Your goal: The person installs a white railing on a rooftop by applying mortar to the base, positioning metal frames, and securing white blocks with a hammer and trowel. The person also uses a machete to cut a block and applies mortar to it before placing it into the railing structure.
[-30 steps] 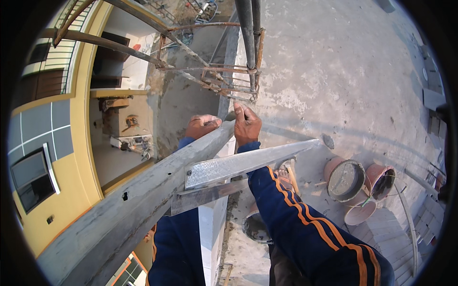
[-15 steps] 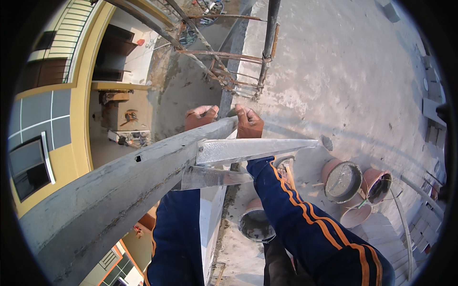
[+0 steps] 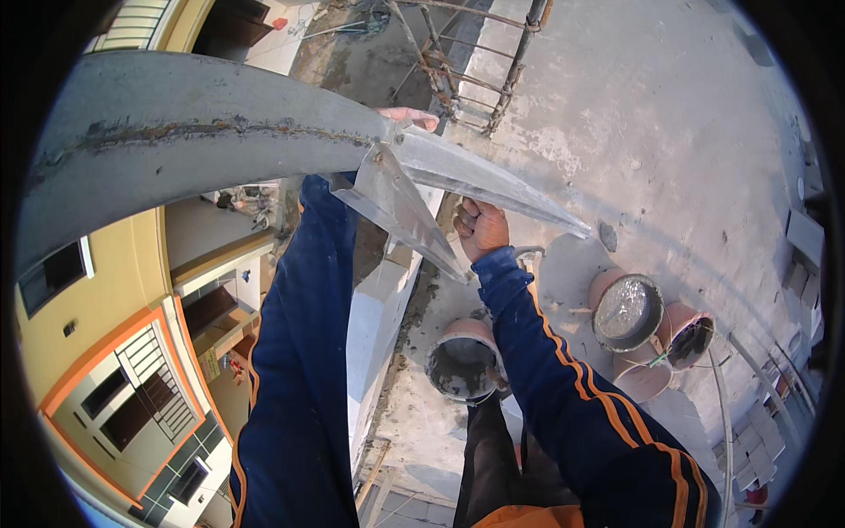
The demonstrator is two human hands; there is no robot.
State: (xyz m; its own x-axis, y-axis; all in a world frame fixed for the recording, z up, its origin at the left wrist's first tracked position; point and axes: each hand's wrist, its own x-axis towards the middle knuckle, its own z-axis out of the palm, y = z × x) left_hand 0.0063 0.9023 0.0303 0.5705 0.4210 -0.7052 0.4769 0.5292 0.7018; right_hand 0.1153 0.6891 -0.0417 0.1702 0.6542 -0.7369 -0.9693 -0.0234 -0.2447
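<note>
A long grey metal beam (image 3: 211,101) crosses close in front of me from the left, with a rough seam along it. Two pale, tapering metal pieces spread from its end: a longer one (image 3: 484,180) pointing right and a shorter one (image 3: 405,207) pointing down. Behind the beam's end, my left hand (image 3: 412,117) shows only in part; its fingertips and anything in them are hidden. Below the longer piece, my right hand (image 3: 482,229) is closed, fingers curled, beside the white wall ledge (image 3: 374,330). What it holds, if anything, cannot be made out.
A mortar bucket (image 3: 465,359) stands near my feet. More buckets, including a wide one (image 3: 627,312) with grey mix, are grouped at right. Rusty scaffold poles (image 3: 519,75) rise at the far side. Left of the ledge is a drop toward yellow house fronts (image 3: 97,308).
My hands, close together beyond the beam before, are now apart: the right came nearer and lower, the left went farther away. The view has shifted, and the beam sits higher in it.
</note>
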